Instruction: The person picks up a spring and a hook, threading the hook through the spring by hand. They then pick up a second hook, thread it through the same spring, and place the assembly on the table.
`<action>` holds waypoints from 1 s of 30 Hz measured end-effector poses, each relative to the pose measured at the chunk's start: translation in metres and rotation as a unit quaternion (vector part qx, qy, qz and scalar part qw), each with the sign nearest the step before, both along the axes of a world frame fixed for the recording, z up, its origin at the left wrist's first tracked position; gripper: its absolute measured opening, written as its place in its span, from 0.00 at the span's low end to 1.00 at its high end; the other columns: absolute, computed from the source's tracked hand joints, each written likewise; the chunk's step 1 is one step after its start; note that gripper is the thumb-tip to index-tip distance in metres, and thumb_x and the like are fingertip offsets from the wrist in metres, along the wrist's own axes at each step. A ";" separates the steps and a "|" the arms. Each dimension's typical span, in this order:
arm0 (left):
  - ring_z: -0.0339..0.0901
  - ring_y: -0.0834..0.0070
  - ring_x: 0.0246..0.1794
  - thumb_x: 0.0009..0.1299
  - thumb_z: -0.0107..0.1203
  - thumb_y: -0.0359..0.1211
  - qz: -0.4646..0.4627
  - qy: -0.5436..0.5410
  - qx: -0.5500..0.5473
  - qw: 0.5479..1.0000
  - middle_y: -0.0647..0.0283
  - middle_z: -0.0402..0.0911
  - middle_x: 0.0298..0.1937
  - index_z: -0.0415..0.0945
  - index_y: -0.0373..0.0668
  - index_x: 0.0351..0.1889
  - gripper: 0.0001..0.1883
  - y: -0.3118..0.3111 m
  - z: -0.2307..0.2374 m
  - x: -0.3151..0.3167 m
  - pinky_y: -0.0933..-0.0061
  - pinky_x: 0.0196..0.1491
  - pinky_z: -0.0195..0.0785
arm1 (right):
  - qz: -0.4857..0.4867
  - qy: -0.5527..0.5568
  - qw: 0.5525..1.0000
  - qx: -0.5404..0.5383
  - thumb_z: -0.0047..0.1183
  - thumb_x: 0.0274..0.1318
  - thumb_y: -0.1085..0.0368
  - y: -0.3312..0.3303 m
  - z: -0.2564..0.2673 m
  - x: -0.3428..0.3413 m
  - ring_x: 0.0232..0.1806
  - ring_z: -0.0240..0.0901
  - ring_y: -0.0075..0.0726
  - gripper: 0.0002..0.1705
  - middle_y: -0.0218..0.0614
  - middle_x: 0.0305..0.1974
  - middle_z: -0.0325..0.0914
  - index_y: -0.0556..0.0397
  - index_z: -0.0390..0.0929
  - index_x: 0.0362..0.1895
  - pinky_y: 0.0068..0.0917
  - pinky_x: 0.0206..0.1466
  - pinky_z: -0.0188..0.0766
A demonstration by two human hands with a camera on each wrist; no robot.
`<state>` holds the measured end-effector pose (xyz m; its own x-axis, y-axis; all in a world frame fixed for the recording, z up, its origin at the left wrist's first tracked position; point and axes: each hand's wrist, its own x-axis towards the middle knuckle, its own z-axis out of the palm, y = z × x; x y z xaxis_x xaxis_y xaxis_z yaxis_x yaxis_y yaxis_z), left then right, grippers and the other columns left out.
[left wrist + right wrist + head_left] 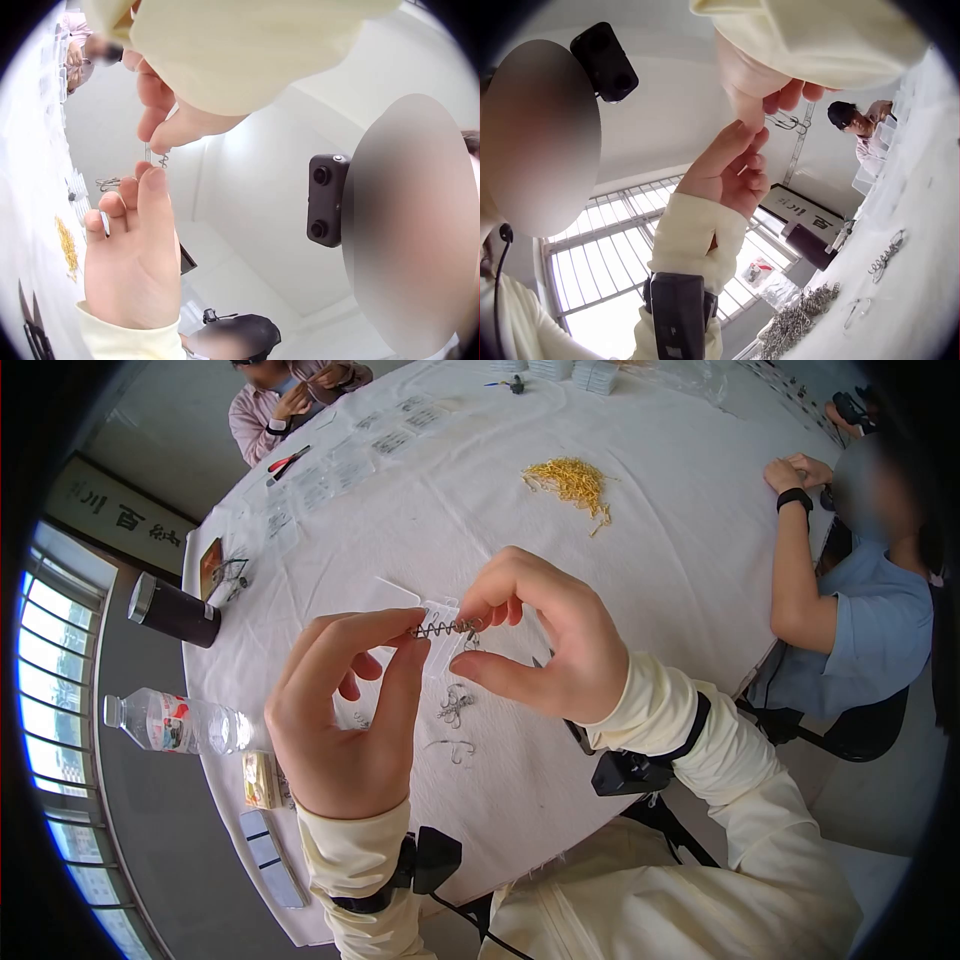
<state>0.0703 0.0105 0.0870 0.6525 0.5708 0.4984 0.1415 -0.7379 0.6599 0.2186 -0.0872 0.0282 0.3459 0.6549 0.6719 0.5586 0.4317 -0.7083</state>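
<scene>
Both hands meet over the near part of the table with a metal coil spring (440, 629) stretched between their fingertips. The left hand (345, 705) pinches the coil's left end between thumb and fingers. At its right end, the right hand (560, 645) holds it by thumb and curled fingers. Small metal hooks (784, 121) hang beside the right fingers, also seen as hooks (109, 184) in the left wrist view. Below the hands lie a cluster of hooks (453, 705) and another hook piece (460, 748). Behind the coil lies clear plastic packaging (440, 608), partly hidden.
A heap of metal coils (802, 319) lies left of the hands. Farther off are golden pieces (570, 480), red-handled pliers (288, 462) and flat packets (395, 442). A bottle (175, 722) and dark tumbler (175, 610) stand left. Scissors (34, 322) lie right. Two people sit around the table.
</scene>
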 end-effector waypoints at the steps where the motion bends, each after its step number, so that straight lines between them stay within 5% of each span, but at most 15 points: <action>1: 0.69 0.81 0.26 0.59 0.62 0.22 -0.003 -0.005 -0.013 1.000 0.68 0.82 0.31 0.83 0.42 0.36 0.09 0.001 0.000 -0.001 0.80 0.29 0.58 | 0.004 0.011 1.000 0.003 0.66 0.48 0.67 0.000 -0.001 0.000 0.33 0.70 0.26 0.13 0.28 0.33 0.75 0.50 0.76 0.37 0.24 0.36 0.65; 15: 0.64 0.85 0.26 0.62 0.62 0.24 -0.025 -0.033 -0.075 0.996 0.69 0.81 0.32 0.82 0.39 0.37 0.06 0.010 -0.002 -0.005 0.81 0.31 0.55 | 0.046 0.103 0.994 0.007 0.61 0.53 0.68 -0.004 0.001 0.006 0.30 0.66 0.22 0.06 0.25 0.30 0.76 0.51 0.77 0.33 0.22 0.35 0.61; 17: 0.63 0.85 0.26 0.63 0.62 0.24 -0.023 -0.041 -0.087 0.995 0.69 0.81 0.31 0.82 0.39 0.35 0.04 0.009 -0.002 -0.004 0.82 0.31 0.55 | 0.058 0.089 0.994 -0.041 0.57 0.56 0.74 -0.008 0.006 0.007 0.36 0.65 0.22 0.05 0.30 0.33 0.72 0.57 0.74 0.36 0.22 0.43 0.63; 30: 0.63 0.85 0.26 0.64 0.60 0.25 -0.021 -0.050 -0.094 0.994 0.70 0.78 0.29 0.78 0.39 0.32 0.01 0.008 -0.002 -0.004 0.82 0.32 0.56 | 0.075 0.127 0.983 -0.106 0.59 0.57 0.69 -0.009 0.008 0.010 0.36 0.65 0.21 0.06 0.28 0.36 0.76 0.57 0.76 0.37 0.21 0.44 0.62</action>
<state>0.0666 0.0184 0.0852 0.6308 0.6327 0.4492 0.0404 -0.6049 0.7953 0.2284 -0.0963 0.0358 0.3736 0.8279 0.4184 0.2927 0.3228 -0.9001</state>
